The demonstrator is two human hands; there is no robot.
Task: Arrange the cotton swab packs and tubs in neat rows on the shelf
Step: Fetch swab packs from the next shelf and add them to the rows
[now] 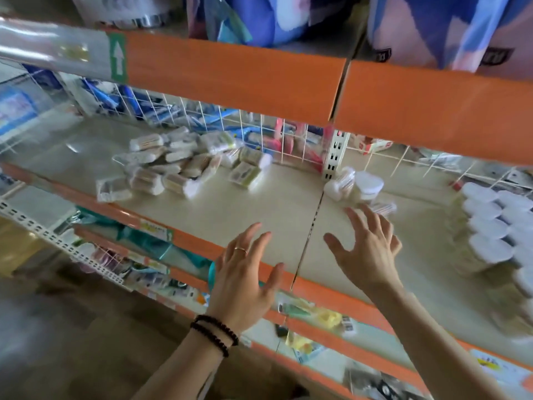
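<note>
Nearest the lens, two bare forearms reach up from the bottom edge toward a cream shelf [274, 203] with an orange front lip. On the left wrist sit dark beaded bracelets [215, 332]; the left hand [245, 275] hovers over the lip with its fingers [253, 235] spread and straight, holding nothing, a thin ring on one of them. Beside it the right hand [366, 252] is likewise splayed above the shelf surface, fingers [357, 217] extended and empty, their tips just short of a small clear pack [382, 207]. Just beyond that, two round tubs [354, 183] with white lids sit near the seam between shelf panels, one lying tipped on its side. Further left, a loose heap of cotton swab packs [178, 166] lies in crinkled clear wrap, short cylinders and flat bundles with long axes pointing every way, some across the shelf, some toward the back. At far right, translucent tubs with white lids [490, 226] stand upright in tight rows. White wire mesh [219, 125] backs the shelf, and an orange beam [259, 76] spans overhead.
</note>
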